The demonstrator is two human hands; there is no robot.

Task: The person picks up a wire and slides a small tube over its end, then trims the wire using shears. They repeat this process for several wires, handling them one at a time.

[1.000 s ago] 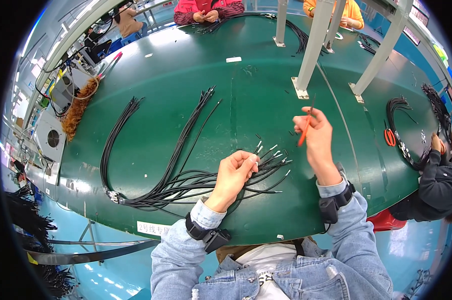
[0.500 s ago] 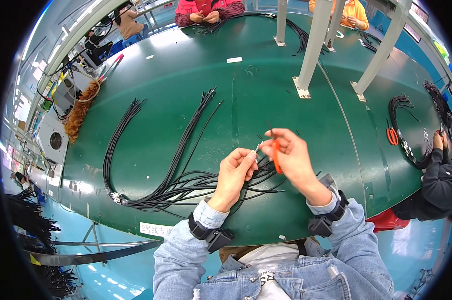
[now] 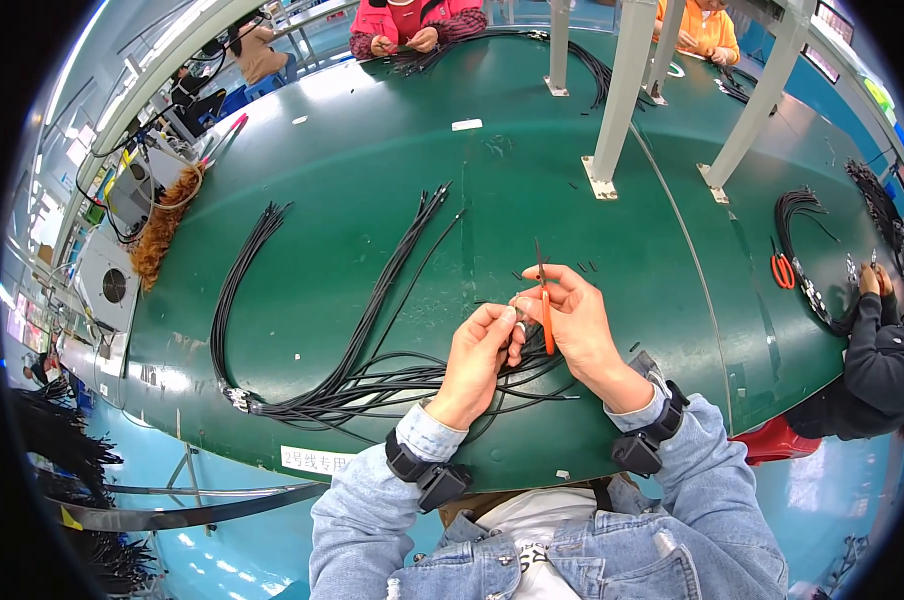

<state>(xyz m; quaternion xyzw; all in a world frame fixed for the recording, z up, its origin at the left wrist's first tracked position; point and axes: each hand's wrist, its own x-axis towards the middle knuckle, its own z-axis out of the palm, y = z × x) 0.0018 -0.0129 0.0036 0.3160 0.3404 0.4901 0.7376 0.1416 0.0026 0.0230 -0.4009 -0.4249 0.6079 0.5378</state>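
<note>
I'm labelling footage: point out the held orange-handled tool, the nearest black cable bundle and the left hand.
Orange-handled tool (image 3: 548, 328): head view, handle.
Black cable bundle (image 3: 307, 405): head view, gathered stretch.
Left hand (image 3: 474, 364): head view, back of hand.

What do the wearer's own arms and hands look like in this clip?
The left hand and right hand are ungloved. Both arms wear faded light-blue denim sleeves. Strapped over each sleeve near the wrist is a black band carrying a boxy black device.

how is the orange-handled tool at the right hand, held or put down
Held: the right hand grips the orange-handled tool, its dark tip pointing forward.
</note>
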